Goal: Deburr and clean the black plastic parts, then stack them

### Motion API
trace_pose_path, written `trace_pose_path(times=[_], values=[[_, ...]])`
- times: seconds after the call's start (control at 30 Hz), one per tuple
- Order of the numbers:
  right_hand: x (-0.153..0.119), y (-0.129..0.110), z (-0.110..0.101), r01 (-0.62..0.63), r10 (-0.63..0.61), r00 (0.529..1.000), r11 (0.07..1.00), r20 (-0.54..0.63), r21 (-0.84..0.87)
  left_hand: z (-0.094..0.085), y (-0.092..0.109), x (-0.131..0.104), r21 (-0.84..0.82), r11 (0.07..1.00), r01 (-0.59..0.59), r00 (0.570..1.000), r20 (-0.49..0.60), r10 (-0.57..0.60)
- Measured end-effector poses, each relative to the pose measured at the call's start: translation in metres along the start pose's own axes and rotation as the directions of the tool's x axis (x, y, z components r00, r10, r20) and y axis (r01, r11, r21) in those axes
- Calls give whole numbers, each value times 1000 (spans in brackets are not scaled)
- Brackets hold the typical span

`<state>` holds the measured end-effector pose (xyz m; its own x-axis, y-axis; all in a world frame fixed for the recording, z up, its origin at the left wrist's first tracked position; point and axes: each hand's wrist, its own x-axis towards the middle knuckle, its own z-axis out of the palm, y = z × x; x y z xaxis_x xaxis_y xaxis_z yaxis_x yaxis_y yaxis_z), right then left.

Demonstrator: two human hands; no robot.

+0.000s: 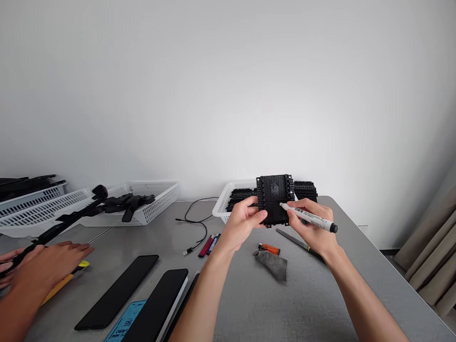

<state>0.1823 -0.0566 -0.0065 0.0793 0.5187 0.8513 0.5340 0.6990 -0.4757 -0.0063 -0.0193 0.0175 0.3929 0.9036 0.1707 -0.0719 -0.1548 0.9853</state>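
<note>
My left hand (244,223) grips the left edge of a black plastic part (275,197), a flat panel with rows of small ridged links down both sides. It is held up above the table, its face toward me. In my right hand (313,225) is a white marker (309,217) with a black end. The marker's tip meets or nearly meets the middle of the panel; I cannot tell whether it touches. Below my hands lie an orange lighter (270,248) and a crumpled grey cloth (272,266). A slim grey tool (297,241) rests beneath my right hand.
Behind the part stands a white basket (221,209) of similar black parts. Two lighters (209,245), a black cable (199,222) and dark phone-like slabs (117,292) lie on the left. Another person's hands (46,266) hold a black strap near white baskets (156,204).
</note>
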Motion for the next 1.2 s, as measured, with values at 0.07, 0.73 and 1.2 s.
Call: trace_pose_path(times=[0.07,0.73,1.2], values=[[0,1,-1,12,-12,1000,1000,-4,-14,0,0,-1,0,1000,-6,1000,6,6],[0,8,3,163,-163,986,986,21,-27,3,4,-5,19,999,32,999,-18,-32],[3,6,-8,73,-81,977,996,-196,-49,11,-8,-3,98,993,65,997,34,-68]])
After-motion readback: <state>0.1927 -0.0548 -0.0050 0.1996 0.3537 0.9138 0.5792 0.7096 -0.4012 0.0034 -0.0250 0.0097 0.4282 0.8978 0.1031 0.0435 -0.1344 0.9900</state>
